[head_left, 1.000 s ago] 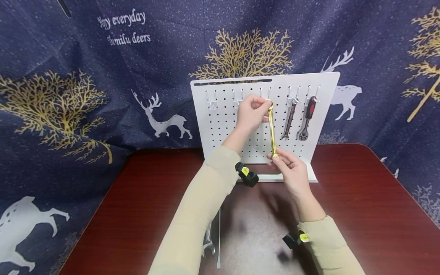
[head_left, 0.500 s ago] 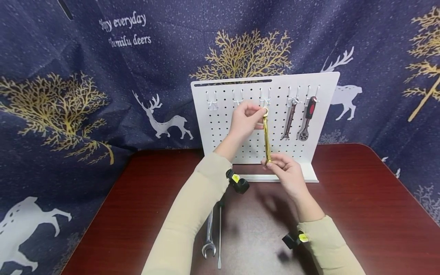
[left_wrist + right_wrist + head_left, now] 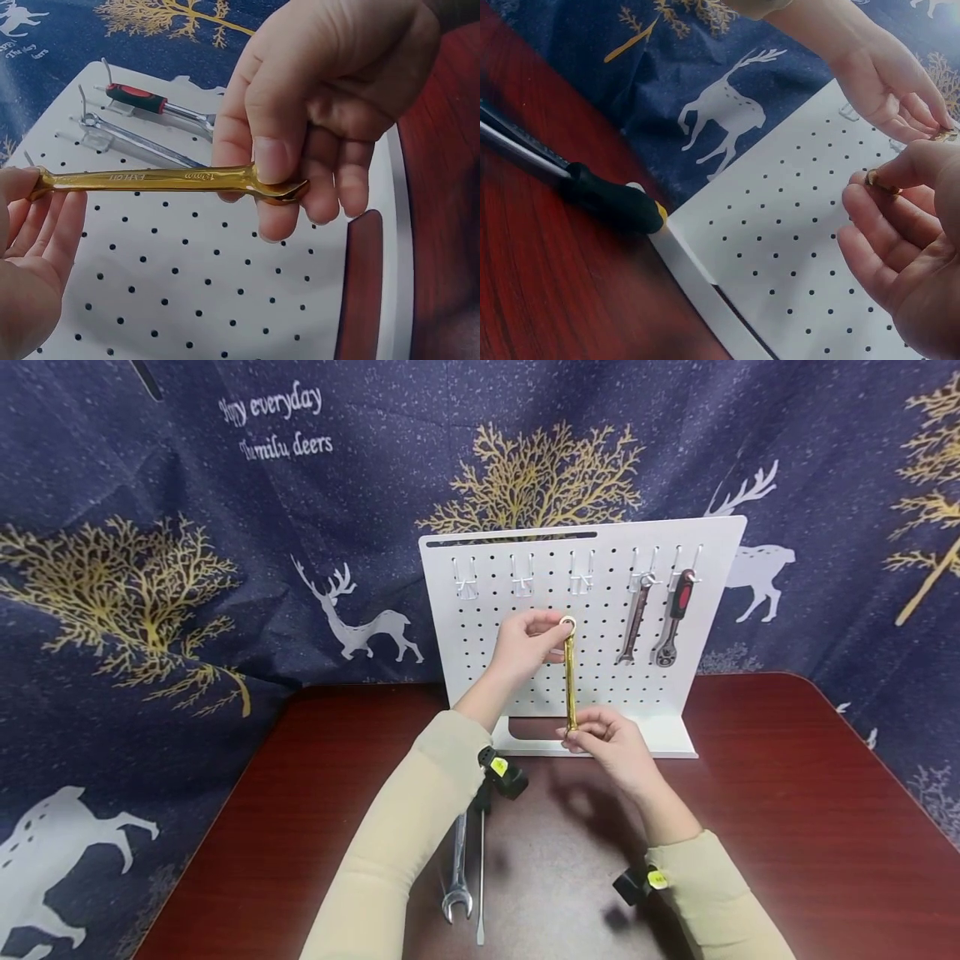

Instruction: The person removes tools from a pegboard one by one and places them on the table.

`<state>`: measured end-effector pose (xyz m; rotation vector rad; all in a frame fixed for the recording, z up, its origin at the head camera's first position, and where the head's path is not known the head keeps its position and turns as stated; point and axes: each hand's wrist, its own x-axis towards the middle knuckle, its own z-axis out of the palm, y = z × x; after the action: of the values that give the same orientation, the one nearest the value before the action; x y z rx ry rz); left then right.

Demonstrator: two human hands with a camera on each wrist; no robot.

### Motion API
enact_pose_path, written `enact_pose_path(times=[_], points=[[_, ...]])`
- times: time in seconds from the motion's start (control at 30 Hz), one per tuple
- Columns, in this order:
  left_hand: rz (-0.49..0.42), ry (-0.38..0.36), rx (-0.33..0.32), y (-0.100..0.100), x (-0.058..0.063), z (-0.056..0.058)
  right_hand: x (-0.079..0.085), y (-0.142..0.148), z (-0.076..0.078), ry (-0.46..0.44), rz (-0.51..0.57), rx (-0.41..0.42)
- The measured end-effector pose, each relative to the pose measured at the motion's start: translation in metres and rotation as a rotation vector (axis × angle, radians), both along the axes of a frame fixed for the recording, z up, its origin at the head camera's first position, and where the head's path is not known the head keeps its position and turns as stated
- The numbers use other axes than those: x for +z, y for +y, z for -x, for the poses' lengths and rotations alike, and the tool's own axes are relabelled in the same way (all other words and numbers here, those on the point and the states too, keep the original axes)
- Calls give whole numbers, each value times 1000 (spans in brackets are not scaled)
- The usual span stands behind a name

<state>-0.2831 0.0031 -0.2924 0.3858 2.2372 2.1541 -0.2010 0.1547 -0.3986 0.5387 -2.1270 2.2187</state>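
In the head view a shiny gold combination wrench (image 3: 570, 683) is upright in front of the white pegboard. My left hand (image 3: 523, 645) pinches its ring end at the top between thumb and fingers. Below, my right hand (image 3: 617, 748) pinches the lower, open-jaw end. The left wrist view shows the gold wrench (image 3: 150, 180) lengthwise, with raised lettering on its shank and the right thumb (image 3: 274, 159) over the open end. In the right wrist view only a small part of the open end shows between the fingers of my right hand (image 3: 922, 225).
The white pegboard (image 3: 480, 652) stands on a red-brown table (image 3: 360, 760). A silver combination wrench (image 3: 635, 620) and a ratchet (image 3: 672, 618) hang at its right; hooks (image 3: 581, 578) line its upper part. Another silver wrench (image 3: 457, 877) and a screwdriver (image 3: 482, 877) lie near my left forearm.
Both hands have moved down and to the left with the gold wrench, away from the pegboard's middle hook, which now shows. Both still grip its ends.
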Motion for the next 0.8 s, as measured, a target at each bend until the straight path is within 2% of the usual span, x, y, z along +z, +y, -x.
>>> enact_pose_path(times=[0.2, 0.43, 0.8], points=[[-27, -14, -6, -8, -11, -1, -2, -2, -1, -60, -36, 17], [-49, -63, 13, -17, -26, -3, -6, -7, -2, -74, -94, 40], [-72, -91, 29, -32, -42, -10, -10, -23, -5, -116, -150, 83]])
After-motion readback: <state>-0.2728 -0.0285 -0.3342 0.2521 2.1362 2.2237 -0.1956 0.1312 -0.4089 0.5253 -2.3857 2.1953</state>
